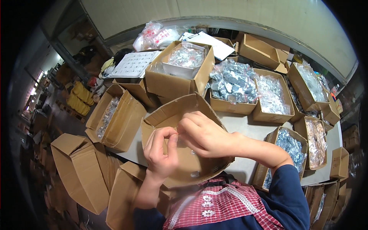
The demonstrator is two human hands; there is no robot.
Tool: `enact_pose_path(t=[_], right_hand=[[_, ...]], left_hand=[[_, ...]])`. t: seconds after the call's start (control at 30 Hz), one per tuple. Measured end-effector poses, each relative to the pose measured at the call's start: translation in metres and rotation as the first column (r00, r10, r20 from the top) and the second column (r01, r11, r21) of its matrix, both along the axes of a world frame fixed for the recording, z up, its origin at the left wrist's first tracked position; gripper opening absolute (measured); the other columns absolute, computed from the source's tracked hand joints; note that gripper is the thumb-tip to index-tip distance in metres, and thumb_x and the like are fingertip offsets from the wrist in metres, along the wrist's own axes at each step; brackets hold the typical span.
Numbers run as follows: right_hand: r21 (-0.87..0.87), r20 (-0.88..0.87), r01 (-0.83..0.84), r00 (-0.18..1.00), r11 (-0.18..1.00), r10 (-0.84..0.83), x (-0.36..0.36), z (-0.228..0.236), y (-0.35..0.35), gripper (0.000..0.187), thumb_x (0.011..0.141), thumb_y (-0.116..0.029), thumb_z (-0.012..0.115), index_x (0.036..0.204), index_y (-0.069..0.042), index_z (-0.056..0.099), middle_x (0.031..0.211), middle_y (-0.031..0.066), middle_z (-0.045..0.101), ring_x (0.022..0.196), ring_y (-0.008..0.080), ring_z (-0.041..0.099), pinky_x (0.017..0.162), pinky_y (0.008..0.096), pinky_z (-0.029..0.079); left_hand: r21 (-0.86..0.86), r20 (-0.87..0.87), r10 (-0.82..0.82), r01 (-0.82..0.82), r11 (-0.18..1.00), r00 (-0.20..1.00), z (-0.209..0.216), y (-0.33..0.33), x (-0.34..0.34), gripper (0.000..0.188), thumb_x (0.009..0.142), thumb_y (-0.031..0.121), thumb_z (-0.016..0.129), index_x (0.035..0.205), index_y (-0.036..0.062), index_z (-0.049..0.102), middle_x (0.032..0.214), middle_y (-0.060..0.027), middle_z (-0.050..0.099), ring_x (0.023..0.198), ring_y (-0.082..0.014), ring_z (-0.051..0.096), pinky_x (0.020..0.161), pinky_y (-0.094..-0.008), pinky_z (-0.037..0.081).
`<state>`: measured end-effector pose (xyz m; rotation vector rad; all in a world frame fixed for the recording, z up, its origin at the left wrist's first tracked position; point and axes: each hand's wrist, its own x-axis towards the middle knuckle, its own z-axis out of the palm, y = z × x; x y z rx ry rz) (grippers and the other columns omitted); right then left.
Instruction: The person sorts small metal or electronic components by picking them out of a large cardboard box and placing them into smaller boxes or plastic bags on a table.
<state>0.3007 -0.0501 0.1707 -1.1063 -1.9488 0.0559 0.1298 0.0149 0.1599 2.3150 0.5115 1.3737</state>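
Both of my hands are above an open cardboard box (172, 111) right in front of me. My left hand (163, 153) is closed, thumb and forefinger pinched together. Close beside it, my right hand (205, 134) is also closed, its fingertips meeting those of the left. Whatever is between the fingertips is too small or hidden to make out. On the bottom of the box lie a few small clear plastic pieces, one of them a little bag (194, 174) by the near wall. My hands hide part of the box's inside.
Cardboard boxes of small bagged parts (234, 82) stand along the far and right sides of the white table (245, 132). A narrow box (124, 120) is at left, with open boxes (82, 168) below it. Printed sheets (132, 64) and plastic bags (159, 36) lie behind.
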Motion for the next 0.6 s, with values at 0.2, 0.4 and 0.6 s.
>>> enact_pose_path(t=[0.2,0.4,0.6], right_hand=[[-0.142,-0.060,-0.026,0.998,0.989,0.018,0.004,-0.006,0.001,0.017,0.085,-0.013,0.061,0.093,-0.001,0.052,0.084,0.0146,0.055,0.082,0.0332,0.055,0.078,0.0411,0.042],[-0.152,-0.160,-0.083,0.985,0.985,0.059,0.012,-0.008,0.003,0.016,0.089,-0.016,0.059,0.092,-0.003,0.052,0.084,0.0135,0.056,0.082,0.0322,0.055,0.083,0.0407,0.041],[-0.212,-0.269,-0.115,0.961,0.970,0.055,0.016,-0.011,0.000,0.014,0.087,-0.016,0.059,0.091,-0.004,0.052,0.082,0.0120,0.055,0.079,0.0313,0.054,0.081,0.0397,0.041]], left_hand=[[-0.014,-0.049,-0.048,0.048,0.999,0.998,0.001,0.003,0.000,0.009,0.083,-0.006,0.063,0.089,-0.0014,0.060,0.083,-0.0119,0.065,0.072,-0.0268,0.064,0.066,-0.0331,0.051],[-0.224,-0.025,-0.129,0.121,0.967,0.991,0.004,0.004,-0.005,0.004,0.089,-0.002,0.063,0.092,-0.0032,0.062,0.087,-0.0083,0.066,0.081,-0.0151,0.063,0.075,-0.0272,0.051],[-0.296,-0.002,-0.161,0.153,0.943,0.987,-0.001,0.006,0.002,0.006,0.086,-0.003,0.065,0.092,-0.0026,0.063,0.086,-0.0091,0.066,0.078,-0.0170,0.064,0.073,-0.0276,0.051]])
